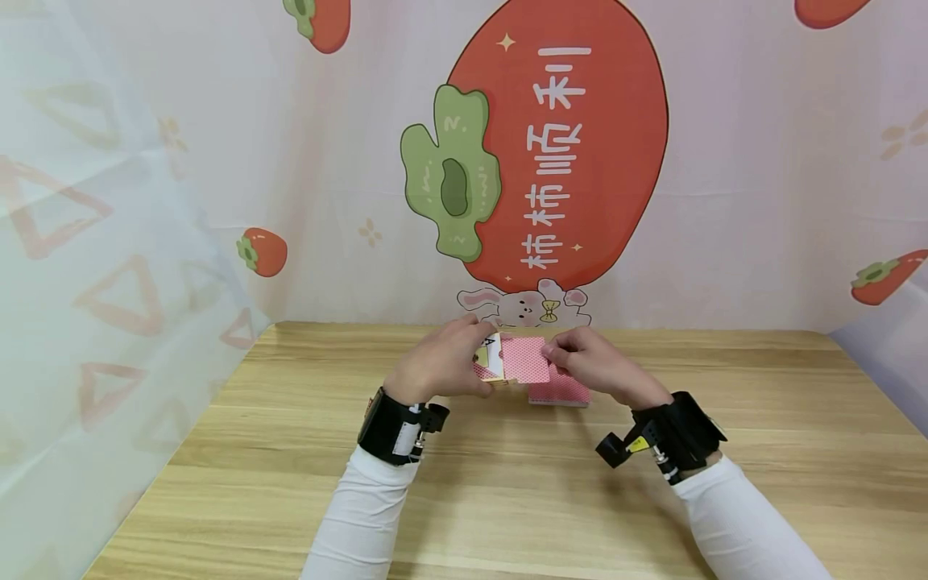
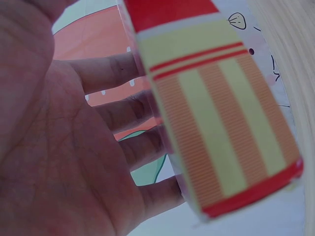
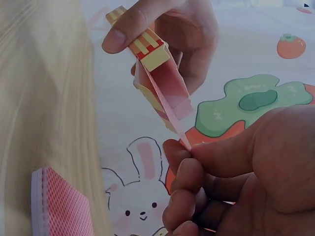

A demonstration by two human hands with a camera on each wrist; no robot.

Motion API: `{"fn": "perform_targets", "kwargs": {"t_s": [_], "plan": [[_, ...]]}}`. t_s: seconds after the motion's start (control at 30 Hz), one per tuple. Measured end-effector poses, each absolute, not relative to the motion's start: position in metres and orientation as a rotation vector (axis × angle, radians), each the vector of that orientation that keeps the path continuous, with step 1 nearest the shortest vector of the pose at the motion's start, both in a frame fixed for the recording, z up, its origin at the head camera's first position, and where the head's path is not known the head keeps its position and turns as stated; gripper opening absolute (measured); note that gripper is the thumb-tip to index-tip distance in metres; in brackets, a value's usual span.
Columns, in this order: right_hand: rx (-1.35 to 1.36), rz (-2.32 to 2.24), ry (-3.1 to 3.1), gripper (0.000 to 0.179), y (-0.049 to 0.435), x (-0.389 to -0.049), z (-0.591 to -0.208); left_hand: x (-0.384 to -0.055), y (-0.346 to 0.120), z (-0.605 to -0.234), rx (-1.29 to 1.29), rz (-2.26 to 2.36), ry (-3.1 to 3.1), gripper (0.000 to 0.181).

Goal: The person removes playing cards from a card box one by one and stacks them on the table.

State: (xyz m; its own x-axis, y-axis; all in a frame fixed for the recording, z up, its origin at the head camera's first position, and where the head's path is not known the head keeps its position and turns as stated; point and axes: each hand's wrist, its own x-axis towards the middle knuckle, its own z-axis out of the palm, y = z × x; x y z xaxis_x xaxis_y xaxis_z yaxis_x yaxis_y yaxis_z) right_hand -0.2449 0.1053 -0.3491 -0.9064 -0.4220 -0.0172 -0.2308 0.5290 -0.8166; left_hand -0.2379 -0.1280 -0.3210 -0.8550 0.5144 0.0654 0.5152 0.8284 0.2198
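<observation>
My left hand (image 1: 438, 362) grips a playing card box (image 1: 490, 360), thumb on one narrow side and fingers along the other. The box has a printed A on its upper face and a red, yellow and orange striped side (image 2: 211, 113). Its open end faces right, towards my right hand (image 1: 605, 369). Between thumb and forefinger, my right hand pinches the edge of a pink-backed playing card (image 1: 525, 359) that reaches into the box mouth. Below that hand, a stack of pink-backed playing cards (image 1: 560, 393) lies on the table.
The wooden table (image 1: 507, 499) ends at the back against a white cloth backdrop (image 1: 348, 161) printed with persimmons and a rabbit. Both wrists wear black camera straps (image 1: 395, 425). The card stack lies near the table's back edge.
</observation>
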Motion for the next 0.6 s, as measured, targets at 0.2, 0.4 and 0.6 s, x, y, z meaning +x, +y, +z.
{"fn": "perform_targets", "kwargs": {"t_s": [0.2, 0.4, 0.6], "plan": [[-0.583, -1.181, 2.787, 0.021, 0.1100, -0.2426, -0.3429, -0.2377, -0.1265, -0.3205, -0.846, -0.357, -3.008, 0.074], [-0.841, -1.184, 2.954, 0.031, 0.1114, -0.2418, -0.3401, -0.2371, -0.1237, -0.3207, -0.856, -0.323, -3.029, 0.074], [-1.179, -1.114, 2.880, 0.070, 0.1075, -0.2398, -0.3427, -0.2373, -0.1226, -0.3221, -0.878, -0.293, -3.023, 0.072]]}}
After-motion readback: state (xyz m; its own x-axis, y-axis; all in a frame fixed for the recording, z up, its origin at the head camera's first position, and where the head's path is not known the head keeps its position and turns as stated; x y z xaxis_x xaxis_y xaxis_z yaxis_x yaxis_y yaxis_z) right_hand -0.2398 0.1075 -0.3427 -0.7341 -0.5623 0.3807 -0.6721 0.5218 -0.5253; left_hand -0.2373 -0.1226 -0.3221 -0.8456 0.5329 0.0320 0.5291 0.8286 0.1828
